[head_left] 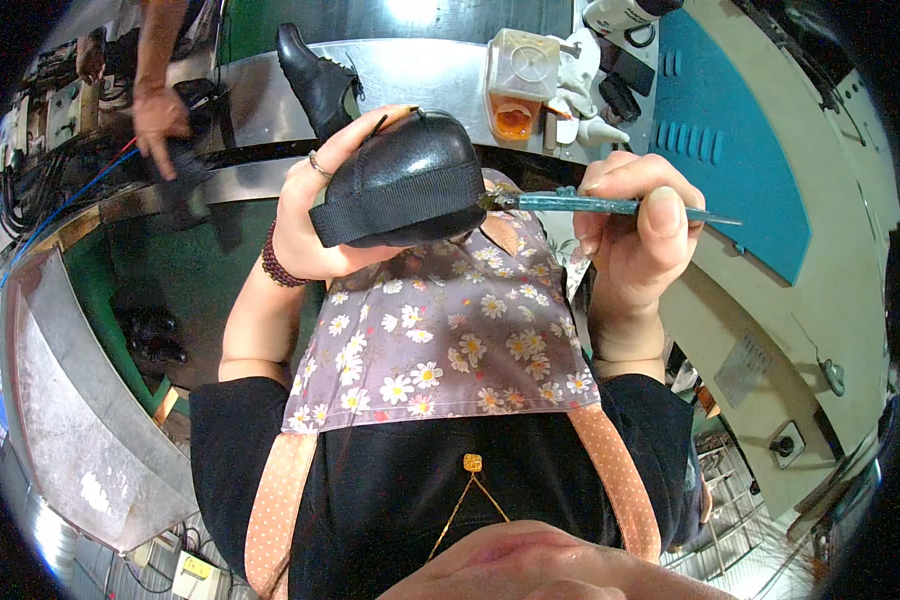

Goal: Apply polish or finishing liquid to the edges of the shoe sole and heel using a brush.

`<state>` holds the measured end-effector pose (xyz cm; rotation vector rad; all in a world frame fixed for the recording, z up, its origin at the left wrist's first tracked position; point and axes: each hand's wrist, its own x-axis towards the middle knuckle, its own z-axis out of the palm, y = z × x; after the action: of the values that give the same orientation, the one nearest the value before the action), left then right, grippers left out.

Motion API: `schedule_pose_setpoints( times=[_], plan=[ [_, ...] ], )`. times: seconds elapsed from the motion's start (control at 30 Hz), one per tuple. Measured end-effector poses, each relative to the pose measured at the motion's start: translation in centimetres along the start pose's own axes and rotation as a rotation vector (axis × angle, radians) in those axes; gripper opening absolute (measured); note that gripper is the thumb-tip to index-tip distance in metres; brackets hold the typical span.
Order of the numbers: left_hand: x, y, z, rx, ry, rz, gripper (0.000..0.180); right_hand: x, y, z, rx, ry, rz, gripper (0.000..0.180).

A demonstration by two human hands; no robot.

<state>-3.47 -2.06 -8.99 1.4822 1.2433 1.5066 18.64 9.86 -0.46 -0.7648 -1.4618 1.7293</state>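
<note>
My left hand (305,215) wraps round a glossy black leather shoe (405,160), holding it raised in front of the flowered apron. A wide ribbed black band (395,208) crosses the shoe, its end sticking out to the left. Between the fingertips of my right hand (650,215) is a thin brush (570,202) with a worn teal handle, lying nearly level. Its dark bristle end meets the shoe's right edge; I cannot tell whether it presses there. The shoe's underside is mostly hidden. Below the brush tip shows a small tan flap (500,235).
Beyond my hands, another black lace-up shoe (315,80) lies on the metal bench (410,75). A clear plastic container (520,75) with amber liquid stands near crumpled white cloth (575,80). Another person's hand (160,120) reaches down at the left. A machine with a blue panel (730,140) flanks the right.
</note>
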Motion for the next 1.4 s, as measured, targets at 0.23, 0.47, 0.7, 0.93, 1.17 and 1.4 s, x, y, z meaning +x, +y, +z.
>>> schedule_pose_setpoints(
  times=[0.23,0.47,0.7,0.93,1.17,1.4],
  plan=[
    [0.3,0.1,-0.4,-0.010,-0.143,0.001,0.088,-0.7,0.4,0.6,-0.189,-0.004,-0.080,0.044],
    [0.3,-0.1,-0.4,-0.074,-0.170,-0.019,0.086,-0.5,0.3,0.3,-0.232,-0.023,-0.154,0.047],
    [0.6,-0.2,-0.5,-0.051,-0.180,0.005,0.090,-0.3,-1.4,-1.2,-0.454,-0.082,-0.270,0.012],
    [0.8,0.4,-0.7,-0.095,-0.165,-0.036,0.092,-0.1,-1.9,-2.3,-0.406,-0.027,-0.319,0.013],
    [1.2,0.8,-0.3,-0.167,-0.208,-0.125,0.095,-0.1,-2.2,-0.2,-0.236,-0.005,-0.366,0.034],
    [1.2,0.7,0.0,-0.181,-0.209,-0.071,0.095,0.3,-2.6,0.3,-0.301,-0.085,-0.342,0.029]
  ],
)
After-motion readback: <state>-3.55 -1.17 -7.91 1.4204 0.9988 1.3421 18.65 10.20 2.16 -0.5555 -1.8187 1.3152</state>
